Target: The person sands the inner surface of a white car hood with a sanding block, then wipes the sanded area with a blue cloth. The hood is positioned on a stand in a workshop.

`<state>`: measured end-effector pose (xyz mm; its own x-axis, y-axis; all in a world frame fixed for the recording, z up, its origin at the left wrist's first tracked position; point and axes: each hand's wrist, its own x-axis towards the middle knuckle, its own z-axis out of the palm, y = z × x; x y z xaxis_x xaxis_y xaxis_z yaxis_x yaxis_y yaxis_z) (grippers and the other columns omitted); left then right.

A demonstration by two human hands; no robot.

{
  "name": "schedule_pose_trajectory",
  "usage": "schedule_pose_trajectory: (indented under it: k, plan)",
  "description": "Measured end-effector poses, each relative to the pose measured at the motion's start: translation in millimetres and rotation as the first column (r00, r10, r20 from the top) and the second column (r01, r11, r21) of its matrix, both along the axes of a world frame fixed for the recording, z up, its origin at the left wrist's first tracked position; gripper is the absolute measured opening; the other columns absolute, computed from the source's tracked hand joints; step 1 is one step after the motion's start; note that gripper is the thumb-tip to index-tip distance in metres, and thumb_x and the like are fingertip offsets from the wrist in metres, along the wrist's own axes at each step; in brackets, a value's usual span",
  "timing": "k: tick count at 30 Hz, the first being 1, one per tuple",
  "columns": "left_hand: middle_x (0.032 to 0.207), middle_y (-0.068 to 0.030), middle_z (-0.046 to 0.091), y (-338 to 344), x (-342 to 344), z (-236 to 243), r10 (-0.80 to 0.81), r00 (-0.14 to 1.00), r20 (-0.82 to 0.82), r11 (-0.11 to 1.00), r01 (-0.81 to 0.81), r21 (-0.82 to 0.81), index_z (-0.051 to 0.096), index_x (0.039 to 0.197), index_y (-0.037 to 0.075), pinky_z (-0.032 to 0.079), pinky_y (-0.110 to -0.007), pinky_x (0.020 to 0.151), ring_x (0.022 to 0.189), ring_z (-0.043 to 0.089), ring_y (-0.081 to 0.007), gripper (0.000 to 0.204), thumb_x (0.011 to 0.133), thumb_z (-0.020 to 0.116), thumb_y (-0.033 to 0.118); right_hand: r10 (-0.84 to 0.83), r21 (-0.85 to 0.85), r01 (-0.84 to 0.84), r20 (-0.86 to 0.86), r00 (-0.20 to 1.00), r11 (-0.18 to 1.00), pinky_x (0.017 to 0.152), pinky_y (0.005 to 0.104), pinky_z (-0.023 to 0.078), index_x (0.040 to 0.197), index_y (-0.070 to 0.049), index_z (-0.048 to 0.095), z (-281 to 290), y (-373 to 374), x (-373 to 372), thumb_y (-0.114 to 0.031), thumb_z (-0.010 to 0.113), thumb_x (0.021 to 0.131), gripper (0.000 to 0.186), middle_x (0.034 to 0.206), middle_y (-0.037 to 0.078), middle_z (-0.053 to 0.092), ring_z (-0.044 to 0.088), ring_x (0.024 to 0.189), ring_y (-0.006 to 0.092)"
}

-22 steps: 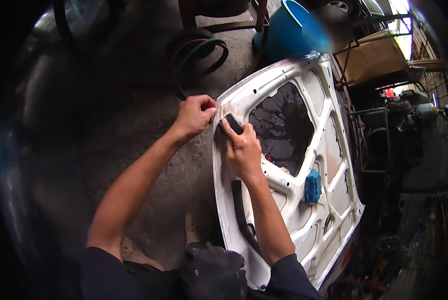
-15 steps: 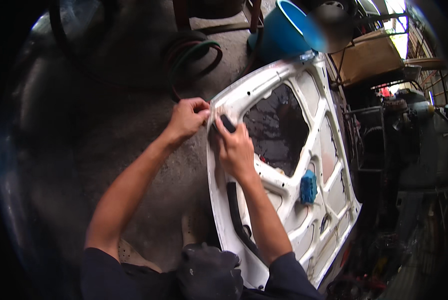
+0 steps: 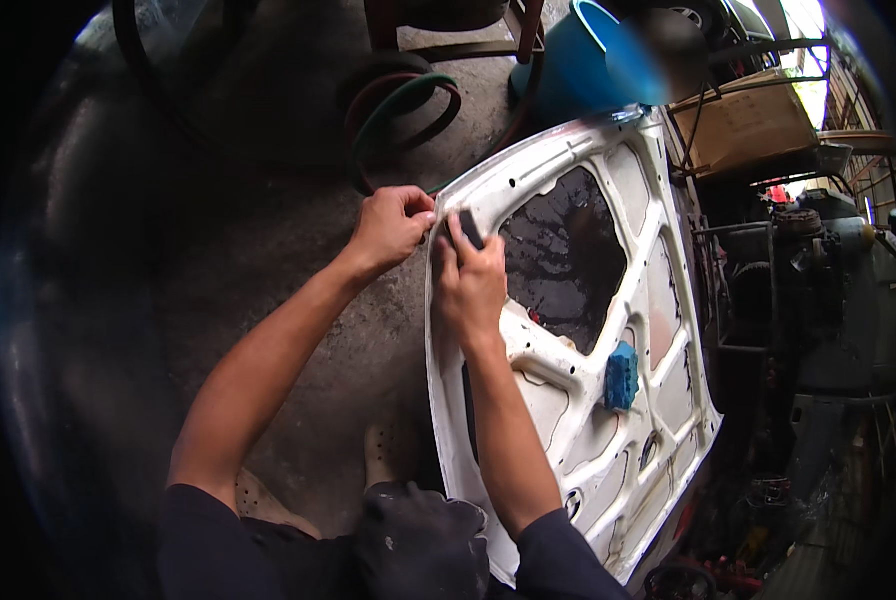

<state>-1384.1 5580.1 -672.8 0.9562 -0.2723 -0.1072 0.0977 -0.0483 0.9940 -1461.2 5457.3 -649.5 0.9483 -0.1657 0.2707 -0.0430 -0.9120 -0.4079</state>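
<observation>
A white car hood (image 3: 528,345) lies with its ribbed inner side up, in front of me and to the right. At its far left corner my left hand (image 3: 393,228) is closed, fingertips pinched at the rim. Just inside that corner, my right hand (image 3: 473,285) presses on the frame, gripping a small dark block (image 3: 471,228); fingers cover part of it. On the hood's ribs rests a blue sponge-like block (image 3: 621,376). Partly behind my right forearm, a black strip (image 3: 470,412) runs along the hood's near left side.
Beyond the hood's far end stands a blue bucket (image 3: 580,55). A coiled red and green hose (image 3: 408,105) lies on the dark concrete floor (image 3: 308,350) near the far corner. To the right are a cardboard box (image 3: 753,120) and dark machine parts (image 3: 818,255).
The scene has shifted slightly rightward in view. My right hand, with the dark block, has slid a little toward the hood's far corner. My left hand stays at the rim.
</observation>
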Motion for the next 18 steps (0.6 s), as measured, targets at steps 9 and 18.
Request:
schedule_pose_trajectory:
  k: [9,18]
  plan:
    - [0.071,-0.0044,0.064,5.0,12.7,-11.9,-0.146,0.983,-0.114,0.954,0.109,-0.279,0.066,0.085,-0.002,0.047,-0.024,0.056,0.062,0.057,-0.0077,0.008,0.08,0.065,0.004,-0.084,0.067,0.09,-0.092,0.992,0.994,0.077,0.0455,0.043,0.116,-0.016,0.065,3.8,8.8,-1.0,-0.025,0.053,0.09,0.03,0.095,0.018,0.053,0.054,0.093,0.034]
    - [0.071,-0.0035,0.064,3.8,9.9,-3.8,-0.115,0.986,-0.12,0.981,0.094,-0.17,0.066,0.082,-0.002,0.048,-0.024,0.057,0.063,0.058,-0.0076,0.007,0.079,0.064,0.003,-0.077,0.061,0.089,-0.18,0.981,0.994,0.078,0.0466,0.044,0.119,-0.018,0.063,12.0,11.0,0.6,-0.027,0.053,0.089,0.033,0.099,0.02,0.052,0.054,0.095,0.0353]
